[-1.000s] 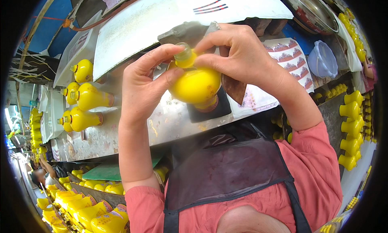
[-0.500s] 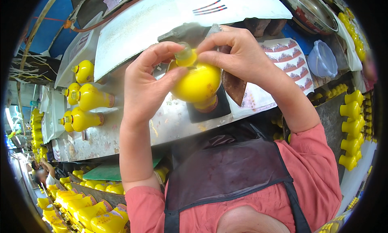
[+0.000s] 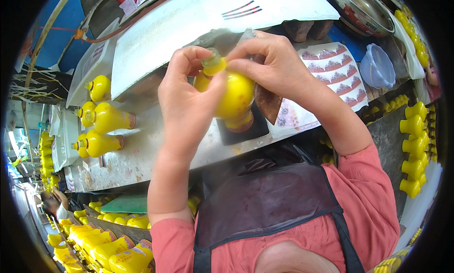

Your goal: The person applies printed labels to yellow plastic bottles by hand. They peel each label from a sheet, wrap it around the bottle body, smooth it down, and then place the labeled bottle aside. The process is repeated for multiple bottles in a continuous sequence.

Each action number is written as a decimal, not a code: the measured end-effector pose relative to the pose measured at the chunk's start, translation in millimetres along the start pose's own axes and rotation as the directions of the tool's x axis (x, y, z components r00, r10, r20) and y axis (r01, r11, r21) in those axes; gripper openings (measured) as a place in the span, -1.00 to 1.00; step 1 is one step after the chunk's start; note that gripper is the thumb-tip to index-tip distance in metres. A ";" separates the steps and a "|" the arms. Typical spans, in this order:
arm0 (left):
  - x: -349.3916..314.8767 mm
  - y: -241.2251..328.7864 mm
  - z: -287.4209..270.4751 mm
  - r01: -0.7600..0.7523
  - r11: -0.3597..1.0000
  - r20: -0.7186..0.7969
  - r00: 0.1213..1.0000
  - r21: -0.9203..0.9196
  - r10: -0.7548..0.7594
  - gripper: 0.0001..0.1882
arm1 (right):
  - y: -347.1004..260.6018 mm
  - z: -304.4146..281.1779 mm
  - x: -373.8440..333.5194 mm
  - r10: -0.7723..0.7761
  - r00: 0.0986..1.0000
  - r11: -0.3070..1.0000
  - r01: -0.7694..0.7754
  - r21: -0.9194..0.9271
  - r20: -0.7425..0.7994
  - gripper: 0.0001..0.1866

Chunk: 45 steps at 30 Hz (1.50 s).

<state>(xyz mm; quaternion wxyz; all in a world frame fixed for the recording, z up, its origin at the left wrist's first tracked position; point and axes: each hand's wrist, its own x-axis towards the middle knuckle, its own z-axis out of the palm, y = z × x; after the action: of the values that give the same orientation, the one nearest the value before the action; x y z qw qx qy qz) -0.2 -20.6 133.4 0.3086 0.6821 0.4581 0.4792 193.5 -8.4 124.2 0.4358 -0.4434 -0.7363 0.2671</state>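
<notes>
A yellow vase-shaped bottle [image 3: 236, 94] with a clear greenish glass neck stands on a dark pad [image 3: 231, 139] at the table's near edge. My left hand [image 3: 191, 88] is closed round its left side, thumb across the shoulder and index finger beside the neck. From the other side, my right hand [image 3: 272, 65] is closed with its thumb pressed to the bottle just below the neck. Its curled fingers partly hide what is between them. Just below that hand shows a brown pointed piece [image 3: 268, 105]; I cannot tell whether the hand touches it.
Several yellow bottles [image 3: 111, 118] lie at the left. A white board [image 3: 189, 22] slopes behind, and sheets of printed decals [image 3: 333, 69] lie right, near a pale blue bucket [image 3: 377, 67] and a metal basin [image 3: 362, 10]. Yellow bottles [image 3: 99, 249] fill racks lower left.
My left hand has shifted right, and its thumb has swung higher across the bottle's shoulder. The bottle has moved slightly left. My right hand has stayed nearly in place.
</notes>
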 end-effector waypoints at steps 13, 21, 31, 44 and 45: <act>-3.0 -18.8 -14.1 0.071 0.958 0.155 0.987 -0.279 -0.028 -0.56 | -3.2 -4.2 -0.5 -0.016 1.000 0.995 0.018 -0.102 0.025 -0.68; -3.0 -23.6 -17.8 0.104 0.956 0.203 0.978 -0.276 -0.048 -0.59 | -8.3 -3.2 10.3 -0.033 0.998 0.987 0.040 -0.157 0.046 -0.69; -6.8 -33.6 -12.7 0.218 0.832 0.222 0.968 -0.511 -0.117 -0.59 | -3.8 -4.0 16.6 0.032 0.993 0.999 -0.027 -0.046 0.113 -0.69; 13.0 -12.5 -16.4 -0.036 0.998 0.086 0.995 -0.051 0.041 -0.82 | -7.7 2.4 -6.0 -0.040 0.993 0.996 0.049 0.075 -0.112 -0.80; 14.2 -10.1 -17.2 -0.012 0.996 0.098 0.995 -0.093 0.021 -0.84 | -11.4 2.9 -14.9 -0.130 0.980 0.990 0.137 0.038 -0.149 -0.79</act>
<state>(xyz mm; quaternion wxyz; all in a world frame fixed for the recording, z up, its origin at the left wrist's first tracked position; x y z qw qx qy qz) -18.0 -3.9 136.0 0.3582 0.6938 0.4139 0.4679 189.6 -26.9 125.7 0.5159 -0.4007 -0.7240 0.2216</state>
